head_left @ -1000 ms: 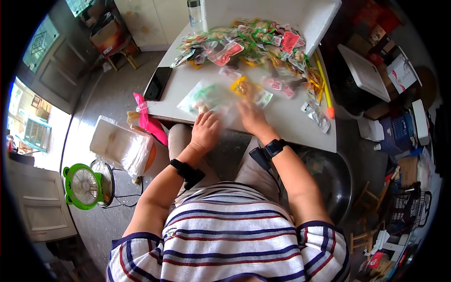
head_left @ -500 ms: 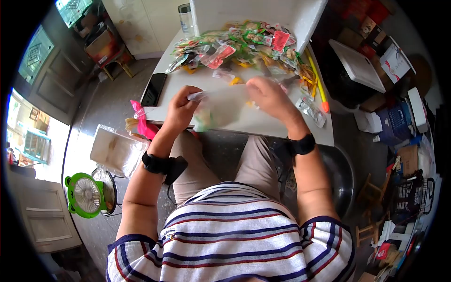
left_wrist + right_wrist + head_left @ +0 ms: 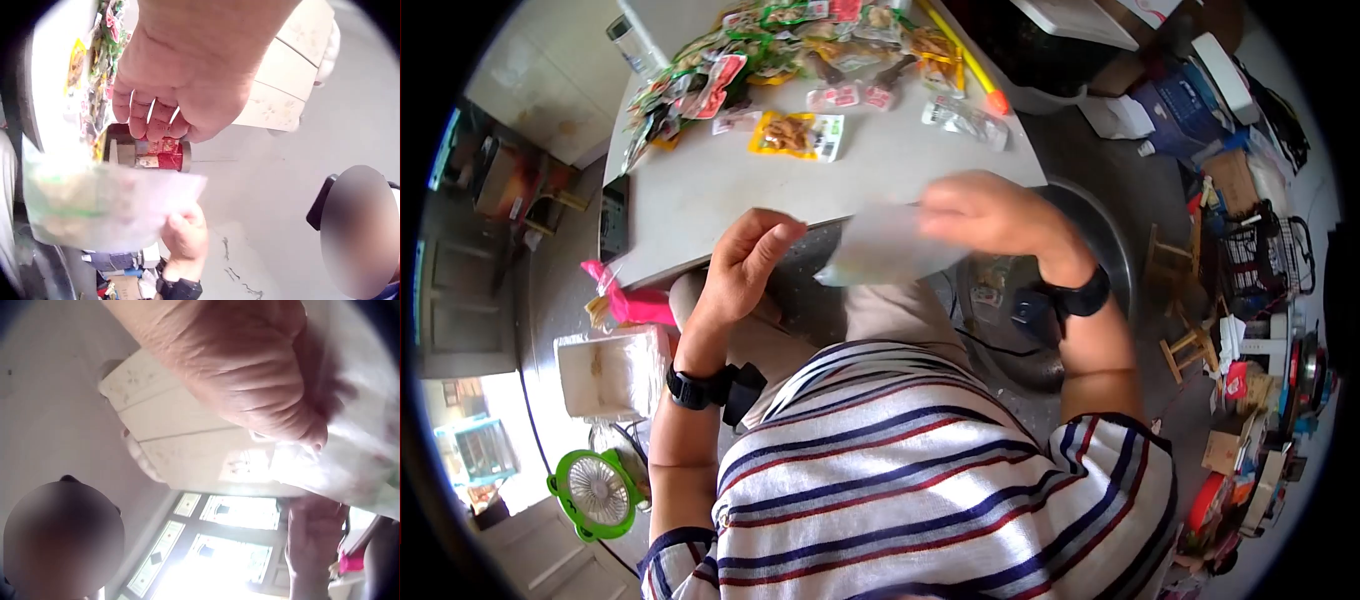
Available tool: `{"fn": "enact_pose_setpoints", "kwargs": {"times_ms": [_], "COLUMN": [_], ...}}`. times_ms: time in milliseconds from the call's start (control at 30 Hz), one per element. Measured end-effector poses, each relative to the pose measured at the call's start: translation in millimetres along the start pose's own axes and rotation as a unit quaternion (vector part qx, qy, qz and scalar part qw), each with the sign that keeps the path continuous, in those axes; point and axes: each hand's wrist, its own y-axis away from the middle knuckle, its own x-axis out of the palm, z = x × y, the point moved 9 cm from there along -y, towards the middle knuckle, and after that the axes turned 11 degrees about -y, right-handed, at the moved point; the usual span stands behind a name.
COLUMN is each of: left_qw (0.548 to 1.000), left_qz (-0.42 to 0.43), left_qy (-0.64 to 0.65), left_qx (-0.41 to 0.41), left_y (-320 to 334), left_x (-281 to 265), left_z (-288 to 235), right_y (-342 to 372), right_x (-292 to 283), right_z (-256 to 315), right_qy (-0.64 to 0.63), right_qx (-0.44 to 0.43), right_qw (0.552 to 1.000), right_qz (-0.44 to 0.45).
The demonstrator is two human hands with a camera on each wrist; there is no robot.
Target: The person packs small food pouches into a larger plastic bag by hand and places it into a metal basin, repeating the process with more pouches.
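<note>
**Translucent bag (image 3: 890,245) up in the air, pinched in right hand (image 3: 985,210); left hand (image 3: 750,260) empty.**

Nearest: striped shirt (image 3: 880,480), black bands on both wrists. Left hand is open, fingers loosely bent, thumb apart, has hold of nothing, off the bag's left side. Right hand is nearly closed, thumb and fingers on one end of the bag; fingers blurred in head view. Bag is over the lap by the near edge of the table (image 3: 700,210), green print visible on it; contents too blurred to tell. Metal basin (image 3: 1100,230) sits right of the table.

On the table: yellow packet (image 3: 795,135) flat, silver packet (image 3: 965,122) to its right. Beyond: heaped packets (image 3: 770,50), with yellow stick (image 3: 960,50), orange-tipped, along their right. Clear bottle (image 3: 632,48) at far left.
</note>
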Motion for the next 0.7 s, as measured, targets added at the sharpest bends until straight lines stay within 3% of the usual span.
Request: {"fn": "enact_pose_setpoints", "kwargs": {"times_ms": [33, 133, 233, 300, 400, 467, 600, 700], "left_qw": [0.999, 0.963, 0.970, 0.944, 0.962, 0.954, 0.940, 0.941], "left_qz": [0.021, 0.091, 0.114, 0.111, 0.143, 0.135, 0.118, 0.117], "left_qy": [-0.009, 0.011, -0.082, -0.084, -0.132, -0.143, -0.189, -0.219], "left_qx": [-0.023, -0.253, -0.200, -0.298, -0.193, -0.225, -0.257, -0.231], "left_y": [2, 24, 49, 71, 94, 92, 85, 88], "left_x": [3, 18, 24, 30, 35, 37, 31, 30], "left_z": [21, 96, 163, 177, 225, 219, 198, 206], "right_y": [20, 85, 158, 209, 274, 300, 368, 410], "right_x": [-7, -23, -26, -13, 8, 18, 59, 76], "right_z": [-15, -68, -118, -167, -230, -259, -337, -382], "right_qy": [-0.017, -0.049, -0.099, -0.162, -0.186, -0.166, -0.172, -0.147], "right_qx": [0.014, 0.194, 0.295, 0.308, 0.423, 0.450, 0.545, 0.605], "right_qw": [0.999, 0.978, 0.941, 0.918, 0.852, 0.837, 0.762, 0.702], "right_qz": [-0.027, -0.058, -0.131, -0.192, -0.246, -0.265, -0.304, -0.345]}}
